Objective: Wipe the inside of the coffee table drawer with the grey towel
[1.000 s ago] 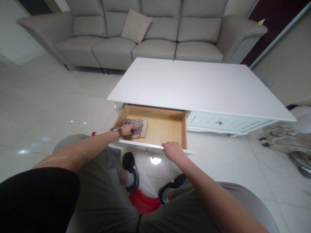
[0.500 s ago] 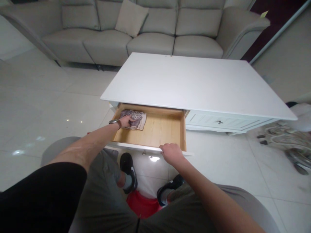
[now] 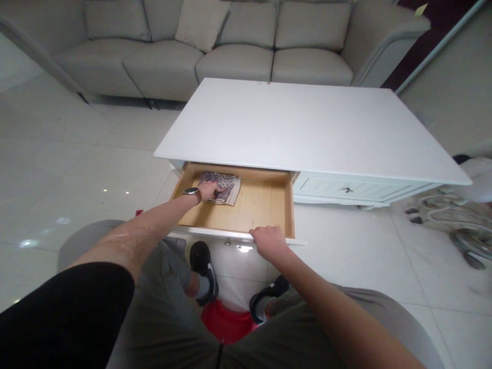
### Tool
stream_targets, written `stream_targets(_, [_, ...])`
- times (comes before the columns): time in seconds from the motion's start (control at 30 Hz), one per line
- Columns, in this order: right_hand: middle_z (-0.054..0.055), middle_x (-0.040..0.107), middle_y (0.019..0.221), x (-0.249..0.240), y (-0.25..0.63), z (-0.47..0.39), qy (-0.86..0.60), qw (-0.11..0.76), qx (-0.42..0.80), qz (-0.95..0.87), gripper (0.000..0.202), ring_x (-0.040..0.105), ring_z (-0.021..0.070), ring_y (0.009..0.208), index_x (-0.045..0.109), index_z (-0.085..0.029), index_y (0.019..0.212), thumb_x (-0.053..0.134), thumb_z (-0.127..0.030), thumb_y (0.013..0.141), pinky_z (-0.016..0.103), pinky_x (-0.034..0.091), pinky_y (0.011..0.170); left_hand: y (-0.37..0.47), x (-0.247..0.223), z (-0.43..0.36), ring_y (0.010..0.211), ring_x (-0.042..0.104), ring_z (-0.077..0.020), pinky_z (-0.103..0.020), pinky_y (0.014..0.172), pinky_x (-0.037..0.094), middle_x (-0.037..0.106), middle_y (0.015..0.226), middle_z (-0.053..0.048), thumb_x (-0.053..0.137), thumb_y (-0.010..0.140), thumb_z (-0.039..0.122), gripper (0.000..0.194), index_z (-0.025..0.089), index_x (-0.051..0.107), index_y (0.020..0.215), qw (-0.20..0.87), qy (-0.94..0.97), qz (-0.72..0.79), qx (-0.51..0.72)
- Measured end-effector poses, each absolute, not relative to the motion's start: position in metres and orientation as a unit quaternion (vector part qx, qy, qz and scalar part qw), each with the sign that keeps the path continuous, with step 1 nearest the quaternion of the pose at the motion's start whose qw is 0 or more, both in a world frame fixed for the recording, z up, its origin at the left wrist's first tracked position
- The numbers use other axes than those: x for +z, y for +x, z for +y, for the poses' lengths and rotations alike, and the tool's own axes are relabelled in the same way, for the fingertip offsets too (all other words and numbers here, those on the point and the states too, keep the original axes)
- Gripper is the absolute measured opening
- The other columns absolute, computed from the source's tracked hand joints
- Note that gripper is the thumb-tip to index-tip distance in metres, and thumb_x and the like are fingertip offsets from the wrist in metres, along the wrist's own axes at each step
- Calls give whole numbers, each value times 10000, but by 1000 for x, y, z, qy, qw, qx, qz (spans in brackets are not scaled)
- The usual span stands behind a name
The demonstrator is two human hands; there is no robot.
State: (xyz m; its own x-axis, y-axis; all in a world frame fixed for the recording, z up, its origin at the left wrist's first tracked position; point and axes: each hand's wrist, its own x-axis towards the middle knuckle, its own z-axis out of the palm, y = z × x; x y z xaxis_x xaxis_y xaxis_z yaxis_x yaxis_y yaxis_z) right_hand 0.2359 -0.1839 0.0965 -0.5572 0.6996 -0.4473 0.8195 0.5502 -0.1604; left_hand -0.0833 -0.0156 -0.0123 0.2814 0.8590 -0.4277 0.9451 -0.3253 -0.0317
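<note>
A folded cloth (image 3: 231, 189) with a purple-and-cream pattern lies at the left side of the pulled-out wooden drawer (image 3: 257, 205). My left hand (image 3: 209, 190), a watch on its wrist, presses down on the cloth with bent fingers gripping it. Some of the cloth is hidden beneath that hand. My right hand (image 3: 269, 240) is closed over the top edge of the drawer's white front, right of the small knob (image 3: 228, 241).
The drawer belongs to a white coffee table (image 3: 307, 128), which has a second, closed drawer (image 3: 348, 190) at right. Behind stands a grey sofa (image 3: 238, 61). A red object (image 3: 226, 323) is on the floor between my shoes. A coiled hose-like bundle (image 3: 453, 212) lies far right.
The cloth has slid a little to the right along the drawer bottom, together with my left hand. My right hand keeps its hold on the drawer front.
</note>
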Motion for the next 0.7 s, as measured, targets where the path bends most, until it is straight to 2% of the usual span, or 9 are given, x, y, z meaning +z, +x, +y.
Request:
stream_targets(0.17, [125, 753, 1091, 97, 235, -184, 442, 167, -172, 864, 354, 720, 257, 993, 695, -209, 1151, 433, -99, 939, 352, 511, 810, 6, -7, -12, 1130, 671, -292, -343, 958, 489, 681, 1316, -87, 667, 823, 275, 614, 381, 600, 1424, 116, 823, 533, -157])
stream_targets(0.33, [121, 750, 1090, 99, 236, -184, 436, 175, -165, 867, 352, 723, 255, 988, 683, -206, 1169, 442, -94, 938, 340, 515, 797, 105, -10, -11, 1065, 680, -292, -346, 918, 485, 716, 1205, -153, 648, 875, 271, 559, 280, 606, 1433, 123, 863, 480, -96])
stream_targets(0.4, [118, 752, 1074, 100, 236, -184, 436, 171, -163, 869, 341, 725, 258, 977, 688, -200, 1143, 438, -91, 938, 341, 517, 793, 134, -12, -13, 1014, 682, -297, -365, 873, 481, 706, 1201, -201, 586, 917, 230, 519, 239, 605, 1436, 116, 876, 462, -70])
stream_targets(0.53, [120, 753, 1048, 100, 237, -184, 437, 166, -163, 869, 325, 726, 268, 961, 699, -189, 1104, 440, -91, 933, 357, 519, 801, 158, -13, -12, 984, 670, -300, -369, 801, 460, 734, 1098, -219, 499, 936, 134, 456, 194, 675, 1353, 108, 887, 445, -53])
stream_targets(0.7, [115, 754, 1064, 99, 237, -184, 438, 156, -171, 869, 354, 725, 257, 964, 688, -221, 1177, 457, -100, 937, 362, 517, 822, 151, -9, -15, 917, 678, -279, -354, 778, 465, 760, 1009, -187, 614, 880, 205, 373, 160, 749, 1225, 109, 907, 401, -64])
